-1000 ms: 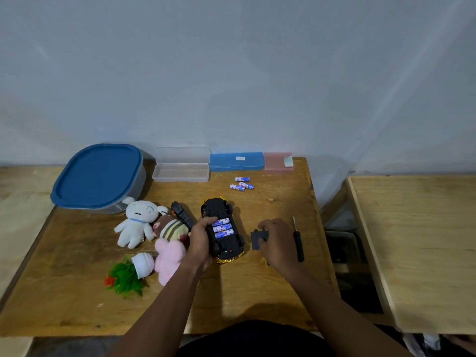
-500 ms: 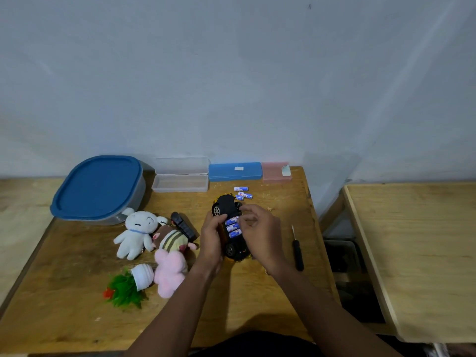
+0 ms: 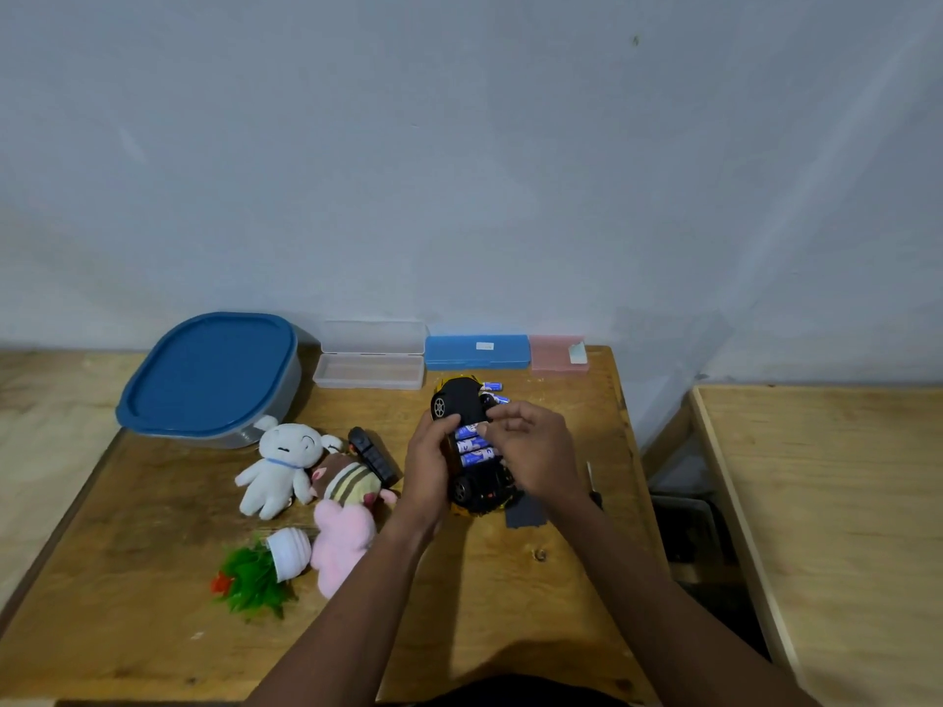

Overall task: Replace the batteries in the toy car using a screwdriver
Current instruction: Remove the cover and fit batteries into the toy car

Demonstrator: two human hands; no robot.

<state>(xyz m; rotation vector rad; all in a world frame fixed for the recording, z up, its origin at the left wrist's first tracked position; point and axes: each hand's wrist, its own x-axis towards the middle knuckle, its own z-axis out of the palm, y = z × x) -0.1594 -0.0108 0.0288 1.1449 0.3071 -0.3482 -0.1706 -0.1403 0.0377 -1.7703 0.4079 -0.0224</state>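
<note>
The black and yellow toy car [image 3: 462, 400] lies upside down in the middle of the wooden table [image 3: 153, 630]. Its battery bay is uncovered and shows three blue batteries [image 3: 473, 445]. My left hand [image 3: 426, 469] grips the car's left side. My right hand [image 3: 530, 449] is curled over the bay, its fingertips pinching the top battery. The dark battery cover [image 3: 526, 516] lies flat just below the car. The screwdriver [image 3: 590, 477] lies to the right, partly hidden by my right forearm. Two loose blue batteries [image 3: 494, 386] lie behind the car.
A blue-lidded container [image 3: 204, 375] sits at the back left, with a clear case [image 3: 370, 367], a blue case [image 3: 477, 352] and a pink case [image 3: 557, 353] along the wall. Plush toys [image 3: 283, 464], a black remote [image 3: 375, 459] and a small plant [image 3: 265, 568] lie at the left. A second table [image 3: 842, 502] stands to the right.
My right hand held the battery cover beside the screwdriver a second ago. It has moved left onto the car's batteries, and the cover now lies on the table. The left hand stays on the car.
</note>
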